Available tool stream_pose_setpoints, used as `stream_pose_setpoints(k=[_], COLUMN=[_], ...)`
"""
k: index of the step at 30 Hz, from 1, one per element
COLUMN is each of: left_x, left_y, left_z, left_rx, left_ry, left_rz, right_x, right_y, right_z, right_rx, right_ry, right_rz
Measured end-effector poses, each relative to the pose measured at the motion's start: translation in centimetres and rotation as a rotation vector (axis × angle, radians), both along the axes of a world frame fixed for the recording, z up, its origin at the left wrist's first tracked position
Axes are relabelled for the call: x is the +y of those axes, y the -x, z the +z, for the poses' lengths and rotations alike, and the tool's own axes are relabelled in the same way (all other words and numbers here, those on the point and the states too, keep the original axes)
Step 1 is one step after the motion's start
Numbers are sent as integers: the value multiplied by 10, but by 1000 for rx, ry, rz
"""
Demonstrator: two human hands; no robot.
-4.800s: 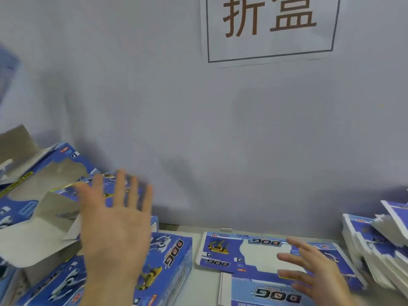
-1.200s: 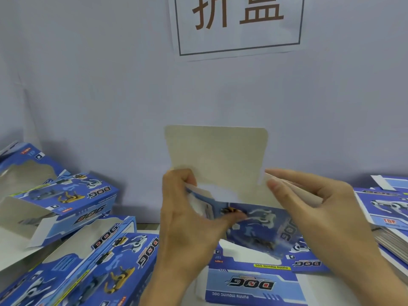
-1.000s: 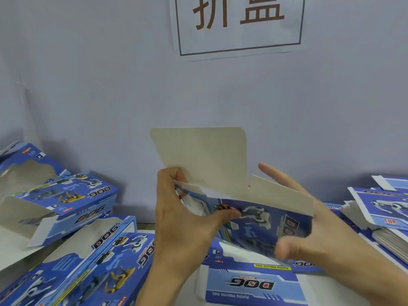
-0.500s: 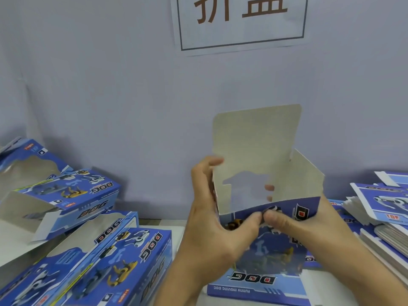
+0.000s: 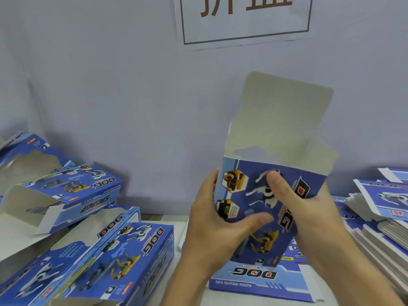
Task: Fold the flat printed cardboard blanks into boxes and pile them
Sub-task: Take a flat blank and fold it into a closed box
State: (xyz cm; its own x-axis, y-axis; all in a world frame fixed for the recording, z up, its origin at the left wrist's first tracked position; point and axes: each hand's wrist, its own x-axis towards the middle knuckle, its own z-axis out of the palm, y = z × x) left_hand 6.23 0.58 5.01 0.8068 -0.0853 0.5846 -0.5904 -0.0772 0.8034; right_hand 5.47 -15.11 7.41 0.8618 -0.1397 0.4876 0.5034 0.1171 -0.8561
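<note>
Both hands clamp half-formed box (image 5: 273, 208), held upright in air above table (image 5: 181, 226): left hand (image 5: 217, 228) wraps left edge, right hand (image 5: 306, 208) grips right side, thumb on front panel. Top flap (image 5: 284, 111) stands open. Best squared by pressing creases evenly before tucking flaps. Folded boxes (image 5: 88, 239) piled left: about four. Flat blanks (image 5: 379, 217): one stack right, one under box.

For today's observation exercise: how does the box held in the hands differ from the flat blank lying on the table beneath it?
The held box is opened into a tube, upright, top flap raised, gripped by the left hand and right hand. The flat blank lies unfolded and untouched. Both share blue DOG print.
</note>
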Motion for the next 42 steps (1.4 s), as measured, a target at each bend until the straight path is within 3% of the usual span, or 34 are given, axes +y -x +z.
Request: stream_pose_setpoints(k=[3,6,8,11,17,20,26,30,34,42], left_x=[-6,-4,-3,-4,-5,-3,11,17,16,17], left_y=[3,3,3,4,5,4,2,2,8,7], left_z=[2,5,9,14,14,14,19,22,23,24], left_rx=[-38,-55,-75,-86,-116,-84,175,77,-62,85], left_ry=[-23,-37,6,102,87,50,222,183,91,99], left_rz=[59,106,173,233,309,314,84,87,46,-152], right_x=[7,-2,-9,-8,10,13,7,10,11,-5], right_y=[-5,-5,-1,2,-6,-6,-3,-7,-11,-13], right_z=[-4,-4,-3,-4,-15,-16,-14,-19,-24,-15], right_rx=[-33,-55,-70,-95,-102,-74,51,142,99,-18], right_ry=[-69,-133,-17,152,86,42,-28,-60,42,2], right_rz=[-81,73,142,61,-66,-22,178,224,74,195])
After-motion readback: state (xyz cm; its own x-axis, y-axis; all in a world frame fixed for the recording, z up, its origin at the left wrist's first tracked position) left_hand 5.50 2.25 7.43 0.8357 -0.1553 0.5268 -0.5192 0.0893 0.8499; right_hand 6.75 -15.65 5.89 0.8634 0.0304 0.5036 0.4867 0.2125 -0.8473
